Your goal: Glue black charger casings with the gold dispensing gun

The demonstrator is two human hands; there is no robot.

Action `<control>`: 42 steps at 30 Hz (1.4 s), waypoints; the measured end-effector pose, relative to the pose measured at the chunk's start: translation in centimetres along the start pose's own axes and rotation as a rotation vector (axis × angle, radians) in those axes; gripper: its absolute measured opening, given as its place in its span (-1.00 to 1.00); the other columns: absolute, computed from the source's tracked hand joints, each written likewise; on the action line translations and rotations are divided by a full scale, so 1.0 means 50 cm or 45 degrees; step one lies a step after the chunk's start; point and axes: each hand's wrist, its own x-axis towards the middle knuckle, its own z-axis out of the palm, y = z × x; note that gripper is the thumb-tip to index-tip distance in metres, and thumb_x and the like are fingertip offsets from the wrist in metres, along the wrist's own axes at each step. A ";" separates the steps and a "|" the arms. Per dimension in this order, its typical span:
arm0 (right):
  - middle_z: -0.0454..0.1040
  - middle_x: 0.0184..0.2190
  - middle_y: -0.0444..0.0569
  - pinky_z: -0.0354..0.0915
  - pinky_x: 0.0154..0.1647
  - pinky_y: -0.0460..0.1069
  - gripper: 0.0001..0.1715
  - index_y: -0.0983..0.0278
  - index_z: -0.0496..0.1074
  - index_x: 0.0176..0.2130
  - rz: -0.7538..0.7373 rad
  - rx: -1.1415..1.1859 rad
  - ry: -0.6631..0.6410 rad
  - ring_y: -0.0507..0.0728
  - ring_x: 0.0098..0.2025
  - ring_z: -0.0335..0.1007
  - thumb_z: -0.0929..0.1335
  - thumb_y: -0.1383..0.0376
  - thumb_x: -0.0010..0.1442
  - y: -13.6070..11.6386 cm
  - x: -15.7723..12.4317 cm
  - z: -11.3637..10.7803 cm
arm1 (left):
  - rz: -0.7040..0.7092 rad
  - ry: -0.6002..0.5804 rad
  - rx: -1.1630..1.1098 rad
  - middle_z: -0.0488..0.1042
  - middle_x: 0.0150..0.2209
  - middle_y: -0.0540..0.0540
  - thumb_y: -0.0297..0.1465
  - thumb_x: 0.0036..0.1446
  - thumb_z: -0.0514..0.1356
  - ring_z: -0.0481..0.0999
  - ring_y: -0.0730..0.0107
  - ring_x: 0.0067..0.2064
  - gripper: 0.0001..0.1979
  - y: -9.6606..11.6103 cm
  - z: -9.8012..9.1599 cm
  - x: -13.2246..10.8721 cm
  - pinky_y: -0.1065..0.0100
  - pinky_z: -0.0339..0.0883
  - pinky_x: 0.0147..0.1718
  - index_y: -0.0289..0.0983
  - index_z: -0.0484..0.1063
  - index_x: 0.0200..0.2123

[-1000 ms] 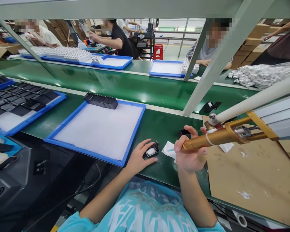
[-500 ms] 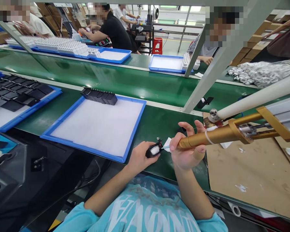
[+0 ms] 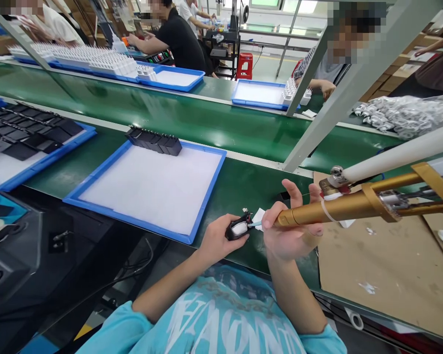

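My left hand [image 3: 218, 237] is closed round a small black housing [image 3: 230, 233] with a white oval piece [image 3: 239, 227] inside it and small wires at its far end. My right hand [image 3: 286, 236] grips the front of a gold-coloured glue dispenser [image 3: 313, 213], thumb and index finger at its nose, other fingers raised. From that nose a thin pale blue needle [image 3: 256, 224] points left, its tip at the housing's right end. Whether the tip touches cannot be made out. Just behind the needle lies a white paper piece [image 3: 259, 216].
A blue tray [image 3: 207, 196] with a white liner holds a row of black housings [image 3: 155, 141] at its back edge. Left of it stands a fuller tray [image 3: 47, 160]. Brown cardboard [image 3: 358, 275] covers the right side. A slanted metal post [image 3: 319, 123] rises behind. Co-workers sit across the green conveyor [image 3: 206, 122].
The view has shifted slightly. Both hands keep their hold, with the needle still at the housing. A black piece behind the slanted post is no longer seen there.
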 end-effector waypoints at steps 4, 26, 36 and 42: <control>0.44 0.01 -0.04 0.03 -0.83 -0.05 -0.47 0.03 0.32 0.06 0.024 0.032 0.010 -0.05 -0.71 0.27 0.24 -0.08 0.15 0.003 -0.002 0.010 | -0.032 0.004 -0.004 0.55 -0.26 -0.03 -0.31 0.03 0.31 0.54 0.34 -0.29 -0.68 -0.005 0.010 0.003 0.38 0.34 -0.34 -0.23 0.40 -0.13; 0.37 0.06 -0.07 0.14 -0.78 -0.05 -0.47 -0.01 0.36 0.04 0.010 0.126 -0.064 -0.05 -0.63 0.34 0.14 -0.09 0.19 0.008 -0.006 0.018 | 0.149 -0.024 0.028 0.56 -0.09 -0.08 -0.32 0.07 0.30 0.54 0.23 -0.09 -0.63 -0.012 0.017 0.022 0.24 0.40 -0.11 -0.19 0.41 -0.02; 0.40 -0.05 -0.08 0.08 -0.82 -0.08 -0.52 0.01 0.32 0.01 -0.014 0.007 0.141 -0.06 -0.69 0.29 0.18 -0.05 0.16 0.000 0.007 -0.017 | -0.149 -0.296 -0.162 0.45 0.10 -0.13 -0.20 0.05 0.32 0.45 0.17 0.11 -0.45 -0.033 -0.005 0.057 0.15 0.34 0.09 -0.17 0.30 0.10; 0.41 -0.09 -0.07 0.12 -0.80 -0.07 -0.52 0.00 0.30 0.01 0.002 -0.041 0.151 -0.06 -0.70 0.26 0.20 -0.06 0.14 -0.001 0.009 -0.033 | -0.086 -0.202 -0.137 0.59 -0.16 -0.04 -0.38 0.12 0.19 0.58 0.31 -0.09 -0.76 -0.030 0.017 0.078 0.29 0.41 -0.07 -0.20 0.41 -0.10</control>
